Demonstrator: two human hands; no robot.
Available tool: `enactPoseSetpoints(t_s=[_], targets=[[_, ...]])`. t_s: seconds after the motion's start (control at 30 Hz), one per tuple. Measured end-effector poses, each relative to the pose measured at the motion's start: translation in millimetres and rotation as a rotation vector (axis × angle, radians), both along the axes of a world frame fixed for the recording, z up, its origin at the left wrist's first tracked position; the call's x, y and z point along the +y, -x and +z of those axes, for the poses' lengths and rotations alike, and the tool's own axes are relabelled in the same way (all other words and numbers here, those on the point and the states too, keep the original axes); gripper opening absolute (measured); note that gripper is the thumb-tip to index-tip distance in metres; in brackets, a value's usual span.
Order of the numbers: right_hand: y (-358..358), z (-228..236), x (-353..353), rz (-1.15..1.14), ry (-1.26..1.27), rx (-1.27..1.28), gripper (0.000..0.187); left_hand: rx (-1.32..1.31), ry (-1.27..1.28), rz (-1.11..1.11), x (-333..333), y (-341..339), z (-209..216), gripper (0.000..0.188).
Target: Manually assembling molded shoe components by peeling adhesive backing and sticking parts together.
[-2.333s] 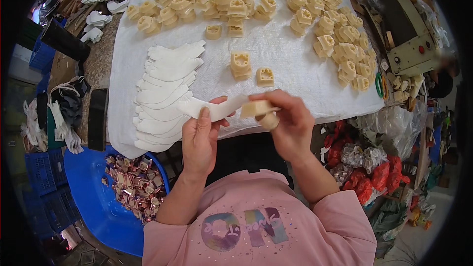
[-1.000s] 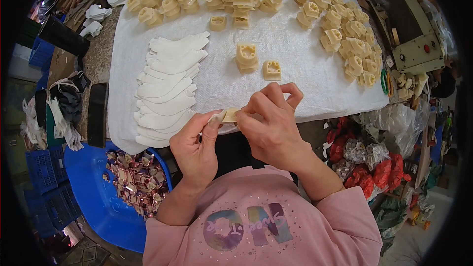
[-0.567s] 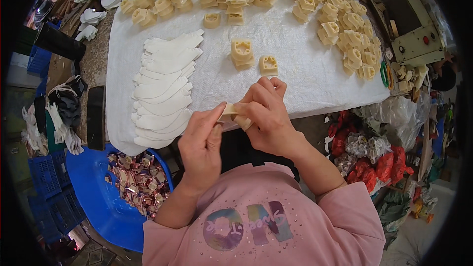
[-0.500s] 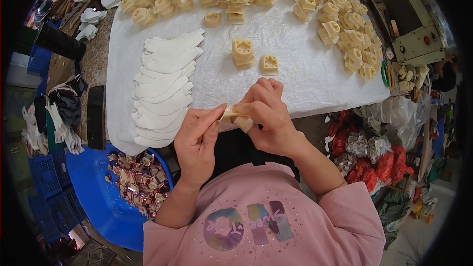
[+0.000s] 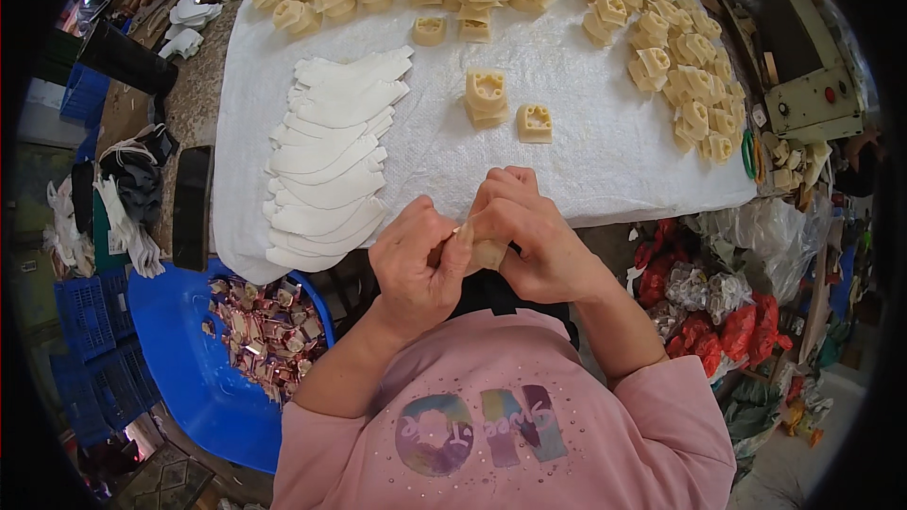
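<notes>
Just off the near edge of the white-covered table, my two hands meet around a small beige moulded piece (image 5: 487,255). My left hand (image 5: 413,264) pinches its left side between thumb and bent fingers. Curled around the other side is my right hand (image 5: 539,241), its knuckles raised. Fingers cover most of the piece, so its shape is hard to make out. Beyond the hands stand a short stack of beige hollow blocks (image 5: 487,99) and a single beige block (image 5: 535,123). Overlapping white curved flat pieces (image 5: 331,161) lie to the left.
Many more beige blocks (image 5: 694,76) are heaped along the table's far and right sides. A black phone-like slab (image 5: 193,208) lies at the left edge. Below it stands a blue tub (image 5: 179,359) with shiny reddish scraps. Red and clear plastic bags (image 5: 732,326) pile up at right.
My hands have drawn closer together, the left one shifting right. Its thumb now presses at the piece, which is more hidden between the fingers. The whole view has shifted slightly.
</notes>
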State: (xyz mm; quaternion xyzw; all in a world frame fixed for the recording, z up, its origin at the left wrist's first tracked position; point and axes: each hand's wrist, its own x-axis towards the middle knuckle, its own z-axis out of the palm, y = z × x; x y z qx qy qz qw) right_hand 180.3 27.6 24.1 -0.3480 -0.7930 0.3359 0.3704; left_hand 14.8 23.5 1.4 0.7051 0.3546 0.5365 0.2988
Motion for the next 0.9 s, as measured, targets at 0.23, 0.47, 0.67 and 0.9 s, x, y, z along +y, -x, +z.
enactPoseSetpoints(t_s=[0.23, 0.47, 0.67, 0.9], targets=[[-0.5, -0.2, 1.1, -0.003, -0.063, 0.086, 0.028, -0.069, 0.118, -0.055, -0.9, 5.4, 13.9, 0.015], [7.6, 9.2, -0.3, -0.104, -0.244, -0.048, 0.026, 0.096, -0.109, 0.073, 3.1, 22.6, 9.3, 0.023], [11.5, 15.2, -12.8, -0.248, -0.18, 0.032, 0.029, 0.016, -0.086, 0.111, 6.3, 37.4, 5.5, 0.019], [25.5, -13.4, -33.0, -0.314, 0.634, 0.751, 0.022, -0.187, -0.093, -0.029, -6.1, 19.5, 11.8, 0.014]])
